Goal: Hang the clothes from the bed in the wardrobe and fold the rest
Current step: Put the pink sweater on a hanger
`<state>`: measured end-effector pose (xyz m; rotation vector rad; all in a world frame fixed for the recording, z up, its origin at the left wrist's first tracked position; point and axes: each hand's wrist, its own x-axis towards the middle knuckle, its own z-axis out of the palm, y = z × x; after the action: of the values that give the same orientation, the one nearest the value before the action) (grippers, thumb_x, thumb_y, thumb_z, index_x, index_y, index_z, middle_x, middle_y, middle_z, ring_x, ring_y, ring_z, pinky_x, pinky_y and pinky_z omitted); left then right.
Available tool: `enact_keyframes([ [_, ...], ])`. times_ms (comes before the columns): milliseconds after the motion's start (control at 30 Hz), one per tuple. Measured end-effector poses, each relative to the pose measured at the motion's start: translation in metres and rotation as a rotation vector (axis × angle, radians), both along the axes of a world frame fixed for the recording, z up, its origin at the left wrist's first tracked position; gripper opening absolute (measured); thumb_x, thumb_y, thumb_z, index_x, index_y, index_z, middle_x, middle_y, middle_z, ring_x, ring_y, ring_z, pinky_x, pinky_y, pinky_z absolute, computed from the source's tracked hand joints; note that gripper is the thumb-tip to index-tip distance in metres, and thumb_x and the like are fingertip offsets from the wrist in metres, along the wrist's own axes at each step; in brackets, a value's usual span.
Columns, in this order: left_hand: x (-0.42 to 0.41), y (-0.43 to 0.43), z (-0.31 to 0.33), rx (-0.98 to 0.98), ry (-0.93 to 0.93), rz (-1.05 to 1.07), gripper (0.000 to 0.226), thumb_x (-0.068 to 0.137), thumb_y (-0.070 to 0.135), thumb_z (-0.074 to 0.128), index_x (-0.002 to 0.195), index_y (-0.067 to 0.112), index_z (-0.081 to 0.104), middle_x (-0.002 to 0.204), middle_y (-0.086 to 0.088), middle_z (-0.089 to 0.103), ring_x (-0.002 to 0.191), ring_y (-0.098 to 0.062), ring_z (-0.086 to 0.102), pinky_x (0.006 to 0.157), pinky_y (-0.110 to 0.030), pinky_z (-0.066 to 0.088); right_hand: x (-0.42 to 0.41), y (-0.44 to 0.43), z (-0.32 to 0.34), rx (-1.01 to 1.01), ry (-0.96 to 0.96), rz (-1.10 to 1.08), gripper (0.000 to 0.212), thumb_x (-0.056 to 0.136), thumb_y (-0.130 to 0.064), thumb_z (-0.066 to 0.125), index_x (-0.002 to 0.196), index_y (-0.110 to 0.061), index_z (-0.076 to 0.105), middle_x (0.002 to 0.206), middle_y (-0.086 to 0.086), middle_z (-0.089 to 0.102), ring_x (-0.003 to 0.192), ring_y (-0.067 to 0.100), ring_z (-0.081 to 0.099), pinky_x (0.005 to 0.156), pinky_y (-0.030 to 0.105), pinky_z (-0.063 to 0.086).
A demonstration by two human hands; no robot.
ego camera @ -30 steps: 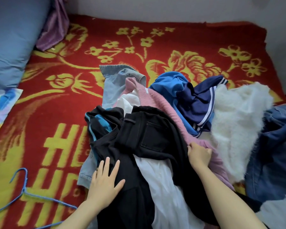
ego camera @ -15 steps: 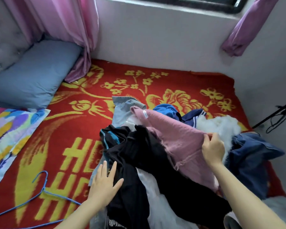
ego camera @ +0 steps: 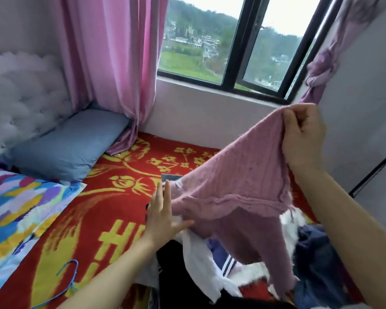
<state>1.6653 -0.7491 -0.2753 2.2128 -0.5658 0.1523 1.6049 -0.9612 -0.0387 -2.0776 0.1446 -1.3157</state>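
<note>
Our left grip [ego camera: 163, 217] is apart, fingers straight and spread. Our right grip [ego camera: 303, 134] is clamped on the pink knitted sweater [ego camera: 232, 192], pinching a fold of it between thumb and curled fingers.

At far left we see a multicoloured patterned quilt [ego camera: 16, 208] on the bed, with a grey-blue pillow [ego camera: 69, 148] behind it and a pink curtain [ego camera: 112, 63] hanging above. A thin blue wire hanger [ego camera: 69, 279] lies flat on the red blanket with yellow flowers [ego camera: 112, 210], near our left forearm.

The open left grip stands on edge at the sweater's lower left end, thumb touching the knit just beside a small white tag. From there the sweater's long axis climbs diagonally up and to the right, to the right grip held high before the dark-framed window [ego camera: 232, 41]. A ribbed band runs across its middle, and a loose part hangs down from it towards the pile.

Under the sweater lie a black garment [ego camera: 172, 275], a white cloth [ego camera: 198, 264] and, furthest right, dark blue denim [ego camera: 316, 264].
</note>
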Motion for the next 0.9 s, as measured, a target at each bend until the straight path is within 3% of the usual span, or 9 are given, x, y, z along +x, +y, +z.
enact_keyframes([
  [100, 0.021, 0.030, 0.022, 0.087, -0.018, -0.031, 0.113, 0.068, 0.055, 0.074, 0.143, 0.031, -0.007, 0.158, -0.011, -0.003, 0.145, -0.029, -0.002, 0.114, -0.041, 0.006, -0.004, 0.036, 0.036, 0.035, -0.082, 0.004, 0.021, 0.093, -0.012, 0.050, 0.080, -0.028, 0.049, 0.079, -0.020, 0.048, 0.069, -0.019, 0.047, 0.069, 0.003, 0.035],
  [167, 0.032, 0.050, 0.032, 0.126, -0.047, -0.181, 0.083, 0.079, 0.044, 0.070, 0.146, 0.031, 0.022, 0.158, -0.004, 0.007, 0.145, -0.026, 0.000, 0.116, -0.040, 0.008, 0.000, 0.064, 0.052, 0.042, -0.099, -0.013, 0.019, 0.092, -0.014, 0.051, 0.080, -0.028, 0.050, 0.079, -0.021, 0.049, 0.069, -0.020, 0.047, 0.069, 0.001, 0.035],
  [300, 0.051, 0.102, 0.067, -0.114, -0.021, -0.452, 0.035, 0.080, 0.011, 0.072, 0.114, 0.003, 0.066, 0.135, -0.011, 0.052, 0.132, -0.018, 0.037, 0.111, -0.033, 0.026, 0.013, 0.090, 0.074, 0.060, -0.112, -0.124, 0.011, 0.092, -0.013, 0.050, 0.097, -0.011, 0.059, 0.083, -0.011, 0.055, 0.068, -0.020, 0.048, 0.066, -0.002, 0.033],
  [367, 0.069, 0.139, 0.095, -0.237, -0.023, -0.392, 0.015, 0.081, 0.014, 0.072, 0.082, -0.001, 0.067, 0.090, -0.011, 0.067, 0.088, -0.001, 0.053, 0.083, -0.032, 0.042, 0.014, 0.090, 0.082, 0.121, -0.128, -0.189, 0.021, 0.092, -0.012, 0.049, 0.104, -0.002, 0.063, 0.092, 0.004, 0.060, 0.070, -0.005, 0.052, 0.063, 0.001, 0.036],
  [433, 0.089, 0.178, 0.134, -0.296, -0.057, -0.315, 0.014, 0.079, 0.012, 0.073, 0.070, 0.006, 0.064, 0.062, 0.005, 0.054, 0.058, 0.003, 0.042, 0.062, -0.029, 0.038, 0.011, 0.092, 0.087, 0.195, -0.146, -0.247, 0.026, 0.092, -0.012, 0.049, 0.109, 0.003, 0.062, 0.093, 0.007, 0.057, 0.071, 0.004, 0.050, 0.057, 0.003, 0.037],
  [567, 0.110, 0.223, 0.198, -0.243, -0.171, -0.355, 0.018, 0.073, 0.014, 0.078, 0.080, -0.001, 0.071, 0.058, 0.007, 0.053, 0.057, -0.003, 0.042, 0.056, -0.021, 0.035, 0.013, 0.105, 0.105, 0.263, -0.186, -0.320, 0.028, 0.093, -0.011, 0.048, 0.112, 0.004, 0.061, 0.095, 0.007, 0.056, 0.086, 0.014, 0.050, 0.054, 0.004, 0.037],
  [733, 0.110, 0.247, 0.256, -0.499, -0.210, -0.285, 0.020, 0.073, 0.017, 0.077, 0.085, 0.001, 0.072, 0.072, -0.008, 0.062, 0.066, -0.010, 0.054, 0.064, -0.018, 0.045, 0.021, 0.122, 0.127, 0.261, -0.258, -0.420, 0.032, 0.094, -0.012, 0.043, 0.117, 0.006, 0.058, 0.108, 0.016, 0.061, 0.090, 0.013, 0.046, 0.063, 0.010, 0.037],
  [833, 0.103, 0.244, 0.287, -0.611, -0.227, -0.317, 0.008, 0.073, 0.015, 0.077, 0.073, 0.019, 0.070, 0.068, 0.001, 0.061, 0.057, 0.004, 0.053, 0.060, -0.010, 0.044, 0.017, 0.120, 0.124, 0.318, -0.249, -0.506, 0.035, 0.094, -0.013, 0.043, 0.121, 0.003, 0.058, 0.122, 0.021, 0.059, 0.093, 0.014, 0.047, 0.081, 0.022, 0.040],
  [900, 0.095, 0.237, 0.302, -0.696, -0.219, -0.320, 0.008, 0.074, 0.016, 0.076, 0.074, 0.018, 0.069, 0.069, 0.002, 0.062, 0.060, 0.002, 0.056, 0.061, -0.012, 0.047, 0.012, 0.115, 0.111, 0.343, -0.185, -0.524, 0.035, 0.094, -0.013, 0.043, 0.121, 0.004, 0.058, 0.118, 0.019, 0.061, 0.095, 0.015, 0.053, 0.081, 0.025, 0.041],
])
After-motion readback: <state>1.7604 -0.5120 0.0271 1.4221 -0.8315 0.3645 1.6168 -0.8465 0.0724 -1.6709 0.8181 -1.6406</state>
